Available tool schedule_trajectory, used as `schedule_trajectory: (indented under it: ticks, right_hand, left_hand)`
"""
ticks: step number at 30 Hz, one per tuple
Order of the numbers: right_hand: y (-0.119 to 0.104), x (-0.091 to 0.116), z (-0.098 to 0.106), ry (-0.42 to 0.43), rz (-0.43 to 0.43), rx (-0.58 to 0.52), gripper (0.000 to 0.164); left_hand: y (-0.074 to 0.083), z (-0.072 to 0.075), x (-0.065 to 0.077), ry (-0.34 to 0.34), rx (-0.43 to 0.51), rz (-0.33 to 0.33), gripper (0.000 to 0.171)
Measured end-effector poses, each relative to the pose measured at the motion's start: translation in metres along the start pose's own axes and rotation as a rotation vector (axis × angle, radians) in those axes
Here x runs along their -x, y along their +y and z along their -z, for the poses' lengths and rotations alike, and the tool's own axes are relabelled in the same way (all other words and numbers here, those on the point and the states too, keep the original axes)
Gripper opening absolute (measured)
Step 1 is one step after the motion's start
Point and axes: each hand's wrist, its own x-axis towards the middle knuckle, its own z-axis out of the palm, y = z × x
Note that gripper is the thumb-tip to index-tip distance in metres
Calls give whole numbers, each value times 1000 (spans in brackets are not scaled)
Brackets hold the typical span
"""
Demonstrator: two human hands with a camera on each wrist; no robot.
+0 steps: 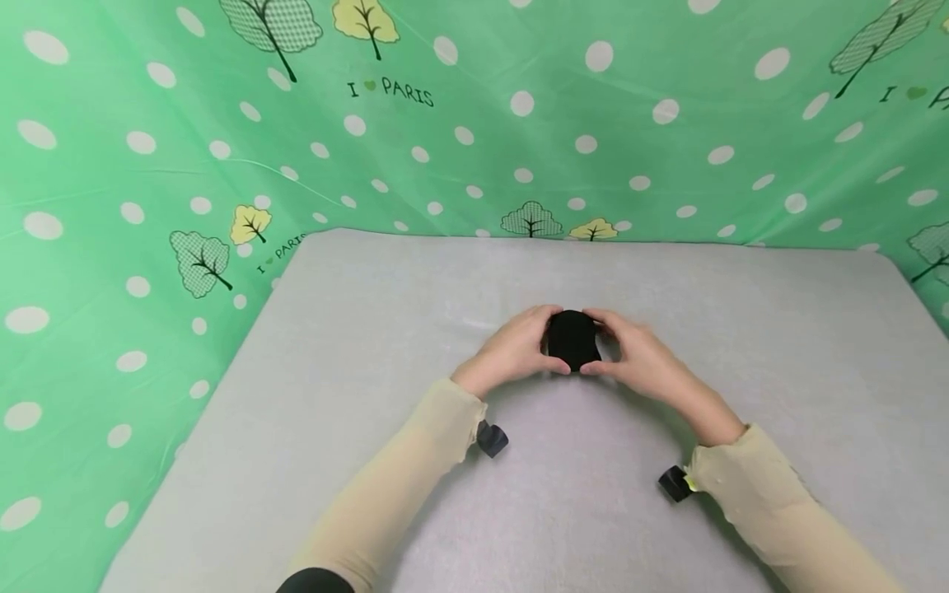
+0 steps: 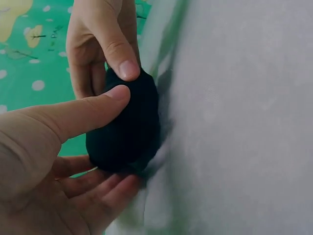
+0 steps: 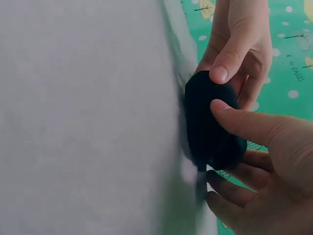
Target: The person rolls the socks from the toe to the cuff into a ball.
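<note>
A rounded black bundle (image 1: 572, 339), soft-looking and matte like rolled cloth, is between my two hands over the table's middle. My left hand (image 1: 515, 350) grips its left side, the thumb along the near face and the fingers curved around behind. On the opposite side my right hand (image 1: 648, 358) holds it the same way. In the left wrist view both thumbs press on the dark bundle (image 2: 142, 117), their tips close together. From the right wrist, the bundle (image 3: 203, 117) looks oblong, with a narrow dark piece (image 3: 201, 181) hanging at its lower end.
A pale grey cloth covers the table (image 1: 371, 329), with rounded far corners. Behind it and to the left hangs a green curtain (image 1: 474, 107) with white dots and printed trees. Small black cameras (image 1: 492, 439) sit at both wrists, by the cream sleeves (image 1: 400, 469).
</note>
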Motion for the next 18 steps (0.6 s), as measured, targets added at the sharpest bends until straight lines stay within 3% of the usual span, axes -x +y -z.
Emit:
schedule_trajectory:
  ticks: [4,11,18]
  right_hand:
    - [1,0,0,-30,-36,13,80]
    - [-1,5,15,-44,-73,26,83]
    - [13,20,41,12,-102,87,85]
  left_hand:
    - [-1,-1,0,-17,-5,16,89]
    - [-13,7,9,2,92,39,91]
    - [-33,33,26,115,101,83,82]
